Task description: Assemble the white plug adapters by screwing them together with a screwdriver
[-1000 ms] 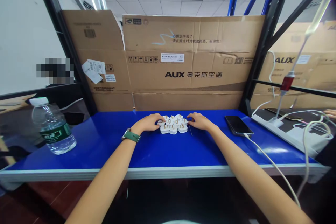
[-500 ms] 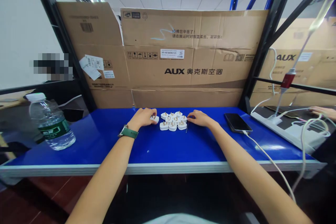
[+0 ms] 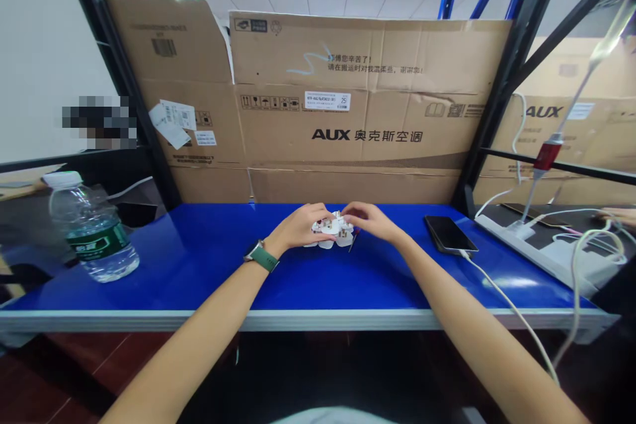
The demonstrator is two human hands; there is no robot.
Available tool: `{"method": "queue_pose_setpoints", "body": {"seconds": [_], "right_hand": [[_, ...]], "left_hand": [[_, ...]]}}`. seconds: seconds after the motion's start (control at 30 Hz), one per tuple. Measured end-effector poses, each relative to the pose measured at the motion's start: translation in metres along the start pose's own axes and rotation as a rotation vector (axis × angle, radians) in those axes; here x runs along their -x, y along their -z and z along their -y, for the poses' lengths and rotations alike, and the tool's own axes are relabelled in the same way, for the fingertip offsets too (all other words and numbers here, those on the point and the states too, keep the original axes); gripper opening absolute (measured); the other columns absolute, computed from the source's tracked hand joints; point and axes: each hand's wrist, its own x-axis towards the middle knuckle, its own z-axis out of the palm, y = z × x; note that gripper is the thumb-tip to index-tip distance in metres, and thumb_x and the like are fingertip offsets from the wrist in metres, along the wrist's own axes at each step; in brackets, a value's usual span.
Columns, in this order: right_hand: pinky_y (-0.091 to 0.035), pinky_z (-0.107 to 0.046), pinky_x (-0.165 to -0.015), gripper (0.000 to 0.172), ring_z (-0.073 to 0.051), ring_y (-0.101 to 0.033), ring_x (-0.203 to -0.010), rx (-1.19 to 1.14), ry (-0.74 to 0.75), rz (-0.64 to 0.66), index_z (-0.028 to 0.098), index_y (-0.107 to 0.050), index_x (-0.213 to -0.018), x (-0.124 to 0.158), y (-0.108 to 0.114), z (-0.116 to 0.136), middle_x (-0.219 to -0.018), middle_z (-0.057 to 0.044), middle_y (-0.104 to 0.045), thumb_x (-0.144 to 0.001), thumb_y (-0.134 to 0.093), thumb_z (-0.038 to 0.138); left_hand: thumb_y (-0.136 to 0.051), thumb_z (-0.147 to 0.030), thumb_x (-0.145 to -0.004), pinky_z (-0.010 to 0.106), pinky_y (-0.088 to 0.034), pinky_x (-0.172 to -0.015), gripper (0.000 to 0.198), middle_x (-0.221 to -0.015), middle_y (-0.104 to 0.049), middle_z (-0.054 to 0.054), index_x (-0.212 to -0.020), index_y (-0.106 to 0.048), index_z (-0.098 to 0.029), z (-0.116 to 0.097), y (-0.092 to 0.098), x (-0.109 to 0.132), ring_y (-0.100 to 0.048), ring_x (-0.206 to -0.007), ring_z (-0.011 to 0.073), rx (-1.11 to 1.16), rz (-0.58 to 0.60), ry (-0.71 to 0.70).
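Note:
My left hand (image 3: 304,226), with a green-strapped watch on its wrist, is closed on a white plug (image 3: 328,227), holding it over a cluster of similar white plugs (image 3: 342,240) with metal pins facing up. The hand and the held plug hide much of the cluster. At the cluster's right side, my right hand (image 3: 368,218) has its fingers curled, the tips touching or close to the plugs. A thin dark screwdriver (image 3: 353,241) with a bit of red sticks out below these fingers, pointing down. Its upper end is hidden in the hand.
The blue tabletop (image 3: 223,271) has a water bottle (image 3: 97,232) at left and a black phone (image 3: 450,234) on a charging cable at right. A white power strip (image 3: 541,248) with cables lies along the right edge. A cardboard sheet (image 3: 358,159) stands behind. Another person's hand (image 3: 621,215) shows far right.
My left hand has moved right with its plug, from beside the cluster to over it. My right hand has shifted slightly left, and the screwdriver under it is tilted more.

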Motion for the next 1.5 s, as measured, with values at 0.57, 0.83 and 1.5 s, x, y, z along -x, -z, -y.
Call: {"method": "queue_pose_setpoints", "body": {"seconds": [0.57,0.83,1.5], "right_hand": [[-0.048,-0.035,-0.087,0.030,-0.028,-0.066,-0.107,0.542,-0.482,0.091,0.026,-0.072,-0.113,0.004,-0.002,-0.021,-0.114,-0.011,-0.072,-0.098,-0.055,0.045],[-0.049,-0.024,-0.073,0.013,-0.019,-0.072,-0.084,0.449,-0.529,0.030,0.019,-0.071,-0.099,0.001,0.006,-0.022,-0.095,-0.006,-0.078,-0.089,-0.063,0.024],[-0.057,-0.027,-0.055,0.026,-0.016,-0.067,-0.057,-0.237,-0.268,-0.166,0.014,-0.071,-0.100,0.005,0.017,0.011,-0.069,-0.003,-0.068,-0.091,-0.064,0.037]], "left_hand": [[-0.082,-0.062,-0.073,0.035,-0.037,-0.092,0.050,-0.099,-0.072,0.003,-0.102,-0.071,-0.023,-0.023,-0.010,-0.003,-0.064,-0.094,0.0219,0.116,0.189,-0.061],[-0.082,-0.060,-0.074,0.039,-0.030,-0.097,0.048,-0.100,-0.073,0.002,-0.107,-0.071,-0.028,-0.031,-0.014,0.000,-0.059,-0.103,0.0251,0.086,0.307,-0.056],[-0.076,-0.053,-0.083,0.042,-0.029,-0.103,0.035,-0.104,-0.072,0.005,-0.100,-0.068,-0.023,-0.030,-0.015,0.002,-0.059,-0.107,0.0267,0.031,0.306,-0.034]]}}
